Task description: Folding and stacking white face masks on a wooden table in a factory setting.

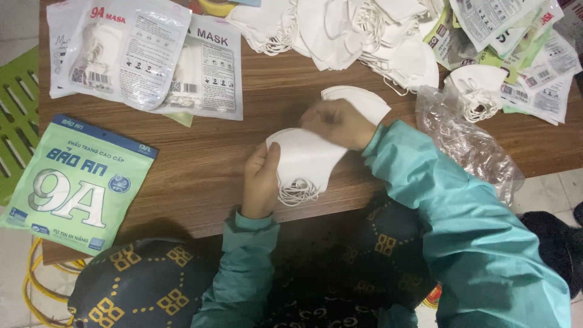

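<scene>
Item: stack of white masks, near the front edge of the table, about midway along it.

Left hand: closed on the stack's left edge, thumb on top, ear loops hanging below.

Right hand: fingers curled, pinching the top mask at the stack's upper right; blurred.

Axis: the stack's long axis runs from lower left to upper right, hand to hand.

Adjacent: single mask just behind the right hand, which is nearer to it.

Far edge: loose mask pile.

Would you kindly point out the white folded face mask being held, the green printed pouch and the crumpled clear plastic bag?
white folded face mask (306,159), head view, flat middle.
green printed pouch (79,185), head view, centre.
crumpled clear plastic bag (470,143), head view, middle.
</scene>
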